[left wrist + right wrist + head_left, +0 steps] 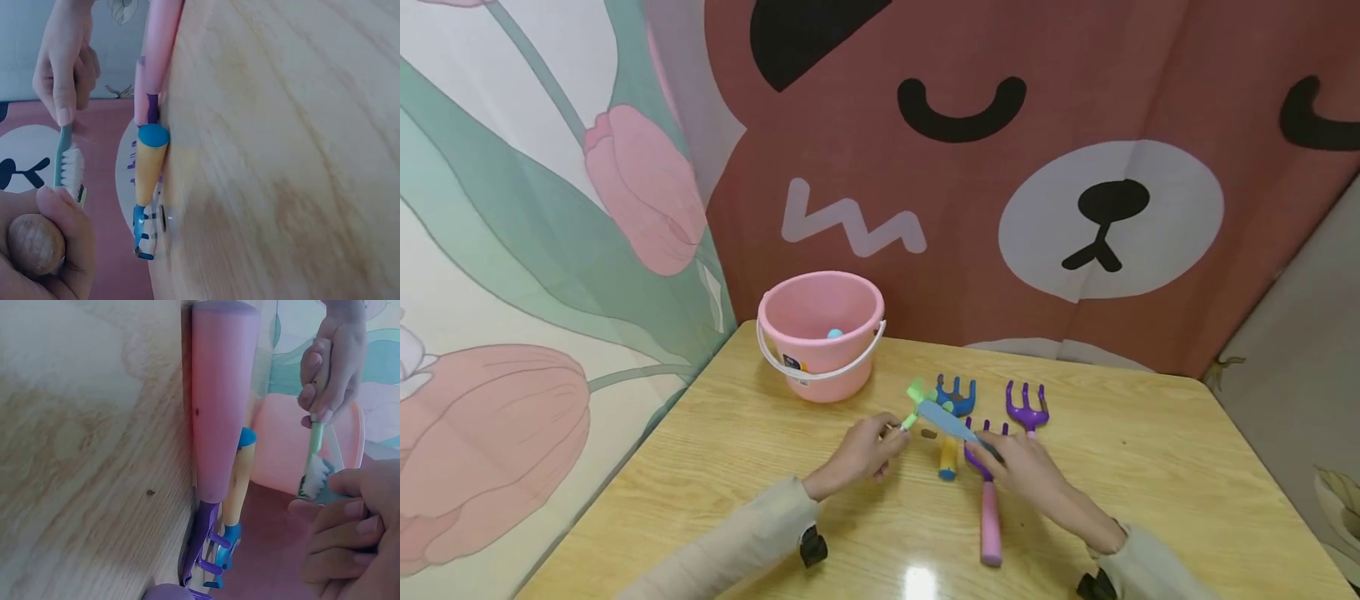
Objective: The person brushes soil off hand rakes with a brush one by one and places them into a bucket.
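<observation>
My left hand (pixel 865 450) grips a small light-green garden tool (pixel 916 392) by its wooden handle (pixel 36 244), whose round end shows in the left wrist view. A blue-grey brush (pixel 951 422) with white bristles (pixel 72 170) is pinched by its handle in my right hand (pixel 1026 471). The bristles overlap the green tool's head in the right wrist view. Both tools are held above the table. Below them lies a blue hand fork (pixel 958 398) with a yellow handle. A purple hand fork (pixel 989 517) with a pink handle lies under my right hand.
A pink bucket (pixel 835 383) with a white handle stands at the back left, something light blue (pixel 835 333) inside. Another purple fork (pixel 1027 408) lies at the back right. A dark crumb (pixel 928 433) is on the wooden table (pixel 1150 483). A printed curtain (pixel 955 283) hangs behind.
</observation>
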Tool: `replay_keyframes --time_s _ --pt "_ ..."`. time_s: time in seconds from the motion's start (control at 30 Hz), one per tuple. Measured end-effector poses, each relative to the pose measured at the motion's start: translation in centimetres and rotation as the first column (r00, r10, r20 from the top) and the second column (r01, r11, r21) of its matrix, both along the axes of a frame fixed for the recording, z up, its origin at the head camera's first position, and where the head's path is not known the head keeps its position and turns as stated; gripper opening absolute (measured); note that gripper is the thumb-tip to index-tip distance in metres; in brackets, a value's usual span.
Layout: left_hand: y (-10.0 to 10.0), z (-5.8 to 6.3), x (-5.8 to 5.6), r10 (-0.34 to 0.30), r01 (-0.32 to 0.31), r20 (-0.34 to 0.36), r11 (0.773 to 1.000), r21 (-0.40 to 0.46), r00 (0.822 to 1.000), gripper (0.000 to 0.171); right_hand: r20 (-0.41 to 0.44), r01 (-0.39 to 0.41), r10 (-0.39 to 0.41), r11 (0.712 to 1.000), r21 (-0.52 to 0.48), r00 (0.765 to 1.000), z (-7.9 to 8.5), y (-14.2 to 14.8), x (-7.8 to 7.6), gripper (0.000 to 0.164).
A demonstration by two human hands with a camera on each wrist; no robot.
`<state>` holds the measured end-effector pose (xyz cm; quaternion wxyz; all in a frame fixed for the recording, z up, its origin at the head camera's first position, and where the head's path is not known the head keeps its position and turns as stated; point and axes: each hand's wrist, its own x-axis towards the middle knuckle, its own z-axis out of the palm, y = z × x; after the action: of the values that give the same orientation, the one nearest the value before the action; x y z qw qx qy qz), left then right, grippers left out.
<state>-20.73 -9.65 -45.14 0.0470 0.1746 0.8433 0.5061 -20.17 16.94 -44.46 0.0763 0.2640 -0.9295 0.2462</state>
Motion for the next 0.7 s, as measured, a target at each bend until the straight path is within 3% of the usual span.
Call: replay_keyframes --time_s 0.13,0.23,0.4,0.7 --pt "-0.3 -0.3 -0.2 0.005 -0.005 -0.006 1.0 -0.007 1.0 0.021 0.086 0.001 0.001 1.0 -0.023 0.996 -0.3 0.6 0.3 0.034" --pt "-0.9 -0.2 -0.5 0.05 -0.05 -0.013 0.999 0.006 0.999 0.023 0.115 0.046 -0.047 0.999 0.013 0.992 -0.4 1.2 0.5 0.032" --pt "-1.5 0.1 -0.8 0.079 -0.079 -0.024 0.997 0.013 0.997 0.022 0.081 0.116 -0.122 0.99 0.077 0.989 -0.5 1.9 0.8 0.036" --pt "-0.6 -0.5 -0.7 0.037 -0.036 -0.014 0.999 0.011 0.999 0.023 -0.002 0.027 -0.027 0.999 0.042 1.0 0.0 0.8 0.3 0.032"
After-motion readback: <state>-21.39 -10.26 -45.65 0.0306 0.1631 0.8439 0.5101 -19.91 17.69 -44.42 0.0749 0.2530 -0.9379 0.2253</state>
